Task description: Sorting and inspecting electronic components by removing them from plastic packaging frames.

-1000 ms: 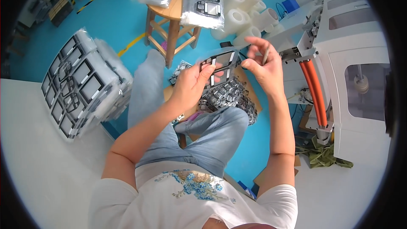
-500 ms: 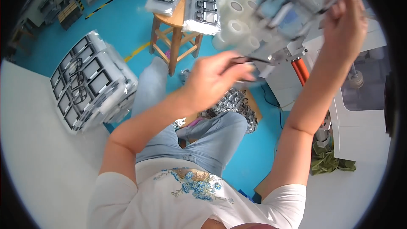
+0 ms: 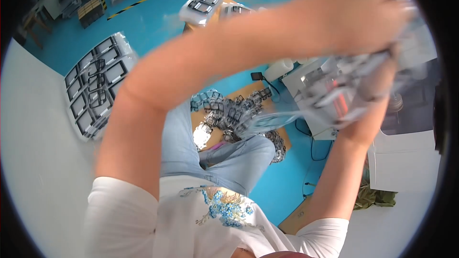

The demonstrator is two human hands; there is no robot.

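Note:
My left arm reaches across to the upper right, and my left hand [image 3: 361, 14] is smeared by motion there, so its fingers do not show clearly. Below this hand hangs a blurred clear plastic piece with grey frame shapes [image 3: 344, 91]; a loop of clear film [image 3: 275, 122] trails leftward from it. My right forearm [image 3: 366, 119] rises on the right, partly behind the plastic. The right hand itself is mostly hidden by the left hand and the plastic, so its grip does not show.
A heap of dark frame strips [image 3: 234, 112] lies on cardboard between my knees. Packed sheets of black frames [image 3: 95, 86] stand at left. Further off, a wooden stool carries bagged frames [image 3: 206, 2]. A white machine [image 3: 406, 157] stands at right, with a cable [image 3: 313, 150] on the blue floor.
My left hand has swung up and right from above my knees, and the dark tool seen in it is now out of sight. The plastic piece has dropped lower. My view has shifted slightly.

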